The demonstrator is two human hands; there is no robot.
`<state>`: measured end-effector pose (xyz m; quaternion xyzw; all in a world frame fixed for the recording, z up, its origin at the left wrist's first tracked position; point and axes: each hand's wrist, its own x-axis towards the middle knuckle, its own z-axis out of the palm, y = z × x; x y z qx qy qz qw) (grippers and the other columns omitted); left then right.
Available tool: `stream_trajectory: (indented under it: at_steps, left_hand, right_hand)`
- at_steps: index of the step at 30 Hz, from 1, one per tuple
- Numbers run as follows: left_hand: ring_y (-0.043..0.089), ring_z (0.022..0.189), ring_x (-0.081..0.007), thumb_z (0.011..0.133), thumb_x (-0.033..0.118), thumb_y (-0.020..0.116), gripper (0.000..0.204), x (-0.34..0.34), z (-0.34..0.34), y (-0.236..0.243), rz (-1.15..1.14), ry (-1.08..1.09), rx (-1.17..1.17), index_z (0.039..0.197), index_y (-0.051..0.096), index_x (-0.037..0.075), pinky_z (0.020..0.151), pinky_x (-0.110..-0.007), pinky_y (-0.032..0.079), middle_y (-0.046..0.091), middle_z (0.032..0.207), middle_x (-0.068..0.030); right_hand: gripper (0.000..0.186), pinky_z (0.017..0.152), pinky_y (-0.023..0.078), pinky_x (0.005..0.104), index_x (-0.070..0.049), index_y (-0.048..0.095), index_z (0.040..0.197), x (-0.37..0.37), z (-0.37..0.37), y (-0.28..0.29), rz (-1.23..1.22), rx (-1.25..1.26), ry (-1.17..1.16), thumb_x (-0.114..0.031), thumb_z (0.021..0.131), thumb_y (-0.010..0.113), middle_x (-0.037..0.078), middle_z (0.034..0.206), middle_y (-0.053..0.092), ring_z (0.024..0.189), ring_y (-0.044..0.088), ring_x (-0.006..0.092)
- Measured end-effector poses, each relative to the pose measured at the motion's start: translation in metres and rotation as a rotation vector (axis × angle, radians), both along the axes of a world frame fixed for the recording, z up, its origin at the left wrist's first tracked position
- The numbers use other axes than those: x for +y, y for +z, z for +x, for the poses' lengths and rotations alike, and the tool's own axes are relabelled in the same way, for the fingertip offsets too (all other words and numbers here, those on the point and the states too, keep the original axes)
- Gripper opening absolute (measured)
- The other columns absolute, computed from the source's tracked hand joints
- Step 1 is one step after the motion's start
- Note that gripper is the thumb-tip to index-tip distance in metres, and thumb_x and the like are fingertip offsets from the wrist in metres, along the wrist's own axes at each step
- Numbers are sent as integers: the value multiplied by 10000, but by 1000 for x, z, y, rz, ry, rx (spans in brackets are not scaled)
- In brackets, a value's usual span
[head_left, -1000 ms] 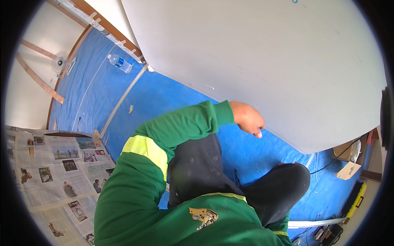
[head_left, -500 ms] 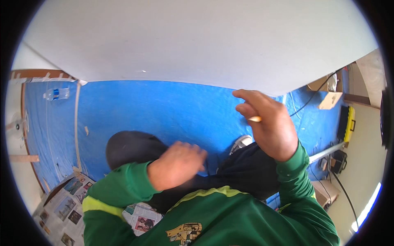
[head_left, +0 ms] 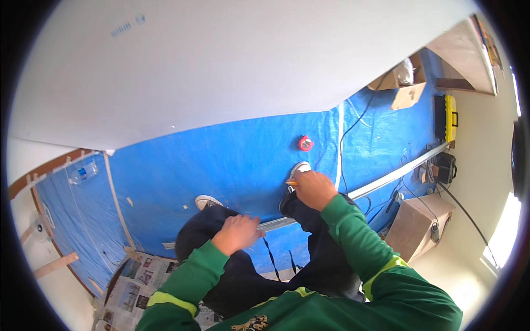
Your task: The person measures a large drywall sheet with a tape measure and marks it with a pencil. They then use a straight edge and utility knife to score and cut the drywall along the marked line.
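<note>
My right hand is closed round a yellow pencil, over my right shoe. My left hand is at my left thigh, fingers slightly bent and apart, with nothing visible in it. A red tape measure lies on the blue sheet just beyond my right shoe. A long pale metal strip runs along the floor behind my legs and hands. A large whitish board fills the upper view, its edge above the sheet.
A plastic bottle and wall fan are at left, newspapers at lower left. Rightward are an open carton, a yellow-black toolbox, a dark case, a brown box and loose cables.
My view has turned and tilted. My right hand with the pencil has lowered to above my shoe, and my left hand has settled at my thigh. The tape measure has come into sight.
</note>
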<state>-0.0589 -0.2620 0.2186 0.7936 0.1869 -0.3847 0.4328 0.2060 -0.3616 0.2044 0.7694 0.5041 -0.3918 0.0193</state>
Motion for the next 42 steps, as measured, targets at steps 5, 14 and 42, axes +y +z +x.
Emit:
stream_trajectory:
  at_steps: [5,14,42]
  left_hand:
    - [721,1135,-422,1010,499,665,520,-18,3,-11,-66,252,-33,1289,723,65,976,-510,562,755,1179,-272]
    - [735,1064,-230,1112,363,629,459,-53,-32,109,-611,1293,-85,1461,573,70,893,-361,585,707,1270,-125]
    - [688,950,-162,1097,363,630,415,-53,335,272,-264,287,72,1377,655,58,856,-330,577,738,1121,-64]
  right_hand:
    - [248,787,585,573,-104,725,1128,-34,-36,12,16,170,-129,-314,1034,633,216,944,765,887,741,453]
    - [403,892,557,561,-128,748,1218,-136,-45,216,125,392,-690,-467,1095,568,256,1067,760,1037,713,480]
    - [559,462,501,388,-63,739,1128,-569,-116,256,212,354,-2594,-571,1082,511,92,775,746,493,579,212]
